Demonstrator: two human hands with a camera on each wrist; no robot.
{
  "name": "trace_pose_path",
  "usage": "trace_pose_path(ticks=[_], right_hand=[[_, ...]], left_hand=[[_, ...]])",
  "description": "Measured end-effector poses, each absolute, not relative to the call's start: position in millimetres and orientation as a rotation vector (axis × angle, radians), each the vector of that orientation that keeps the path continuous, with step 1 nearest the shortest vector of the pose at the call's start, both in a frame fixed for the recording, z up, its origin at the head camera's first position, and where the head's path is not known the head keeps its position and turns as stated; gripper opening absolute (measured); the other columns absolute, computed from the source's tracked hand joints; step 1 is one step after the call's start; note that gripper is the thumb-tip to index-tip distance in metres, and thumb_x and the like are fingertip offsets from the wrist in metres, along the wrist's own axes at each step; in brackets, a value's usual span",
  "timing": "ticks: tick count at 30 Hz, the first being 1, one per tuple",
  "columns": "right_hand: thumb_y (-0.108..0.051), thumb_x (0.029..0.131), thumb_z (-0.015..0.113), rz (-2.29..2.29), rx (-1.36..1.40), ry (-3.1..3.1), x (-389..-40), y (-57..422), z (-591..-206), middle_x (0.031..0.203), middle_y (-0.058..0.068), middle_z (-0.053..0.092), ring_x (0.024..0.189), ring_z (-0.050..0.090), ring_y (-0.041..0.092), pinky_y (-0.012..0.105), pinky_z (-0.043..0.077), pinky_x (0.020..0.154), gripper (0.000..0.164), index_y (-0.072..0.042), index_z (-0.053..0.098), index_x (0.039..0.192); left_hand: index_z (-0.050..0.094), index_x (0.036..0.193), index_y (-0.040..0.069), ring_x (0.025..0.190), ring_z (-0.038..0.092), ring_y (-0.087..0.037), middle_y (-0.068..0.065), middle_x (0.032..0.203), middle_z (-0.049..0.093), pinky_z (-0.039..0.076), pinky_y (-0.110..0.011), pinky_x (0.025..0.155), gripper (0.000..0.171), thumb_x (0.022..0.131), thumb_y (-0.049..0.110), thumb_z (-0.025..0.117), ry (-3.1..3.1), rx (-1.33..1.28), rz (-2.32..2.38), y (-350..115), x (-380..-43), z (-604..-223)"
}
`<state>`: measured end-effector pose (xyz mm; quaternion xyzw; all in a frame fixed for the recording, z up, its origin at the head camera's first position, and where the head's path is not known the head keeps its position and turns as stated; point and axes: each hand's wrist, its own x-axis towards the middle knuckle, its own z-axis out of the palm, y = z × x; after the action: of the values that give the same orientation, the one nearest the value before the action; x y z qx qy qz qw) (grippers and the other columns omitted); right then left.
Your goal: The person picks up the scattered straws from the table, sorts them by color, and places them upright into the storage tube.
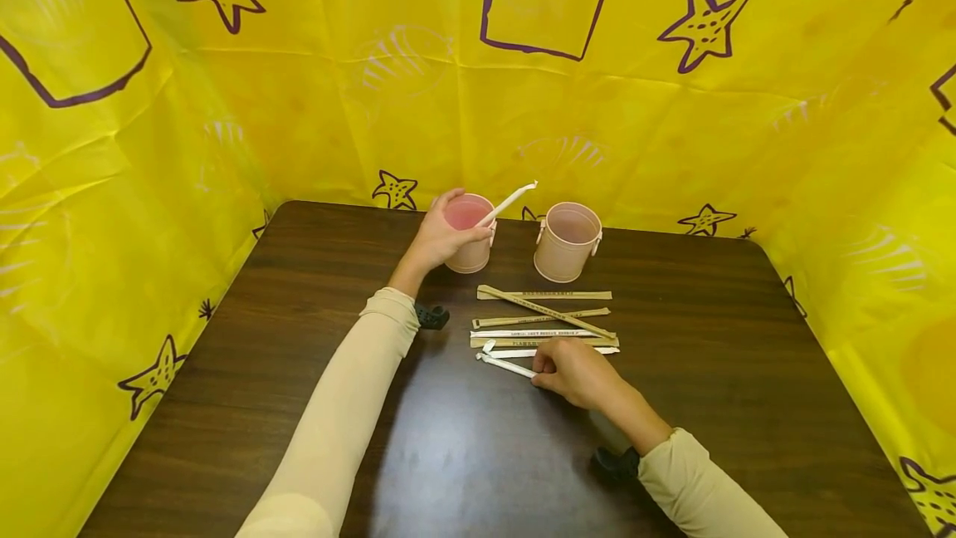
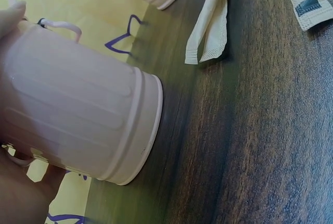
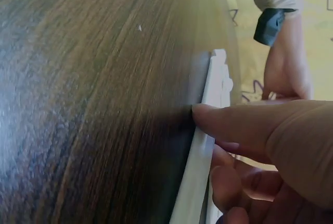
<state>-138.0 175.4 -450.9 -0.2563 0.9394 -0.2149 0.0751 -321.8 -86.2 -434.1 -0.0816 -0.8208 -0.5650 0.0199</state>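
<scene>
Roughly mid-length along the dark desk's (image 1: 747,405) far edge stand two pink buckets, the left bucket (image 1: 469,257) gripped by the left hand (image 1: 439,235), the right bucket (image 1: 565,256) just beside. Nearer the front edge, the right hand (image 1: 578,372) pinches a white-wrapped straw (image 1: 511,368). Between lie brown-wrapped straws (image 1: 548,312) and white ones; another white straw (image 1: 511,202) slants over the left bucket's rim. One brown wrapper's print (image 1: 521,344) seems to start "PLA"; the rest is too small.
</scene>
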Motion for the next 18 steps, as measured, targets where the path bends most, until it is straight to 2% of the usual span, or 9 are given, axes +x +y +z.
trace_pose_path(ticks=[9, 14, 18], right_hand=[[-0.017, 0.085, 0.080, -0.690, -0.807, 2.781, -138.1, 173.8, -448.1, 0.069, -0.013, 0.060, 0.063, 0.049, -0.002, 0.018, 0.042, 0.060, 0.017, -0.020, 0.067, 0.076], [-0.018, 0.089, 0.078, -0.799, -0.792, 2.723, -141.2, 176.6, -438.1, 0.074, -0.012, 0.066, 0.067, 0.054, -0.001, 0.019, 0.046, 0.064, 0.011, -0.019, 0.069, 0.082], [-0.017, 0.091, 0.076, -0.934, -0.787, 2.698, -145.6, 179.8, -429.9, 0.083, -0.008, 0.069, 0.070, 0.056, 0.002, 0.020, 0.047, 0.066, 0.005, -0.016, 0.071, 0.093]], left_hand=[[0.041, 0.155, 0.014, 0.129, 0.053, -0.033, -0.013, 0.146, 0.045, 0.043, -0.052, 0.112, 0.100, 0.072, 0.037, 0.093, -2.546, -0.258, -1.748, -86.1, -322.0, -434.1], [0.041, 0.154, 0.014, 0.130, 0.053, -0.033, -0.012, 0.147, 0.046, 0.042, -0.051, 0.113, 0.100, 0.072, 0.037, 0.093, -2.546, -0.270, -1.737, -86.9, -323.4, -435.3], [0.041, 0.154, 0.015, 0.130, 0.053, -0.033, -0.012, 0.146, 0.047, 0.043, -0.052, 0.113, 0.101, 0.071, 0.038, 0.093, -2.547, -0.263, -1.746, -87.1, -323.6, -436.7]])
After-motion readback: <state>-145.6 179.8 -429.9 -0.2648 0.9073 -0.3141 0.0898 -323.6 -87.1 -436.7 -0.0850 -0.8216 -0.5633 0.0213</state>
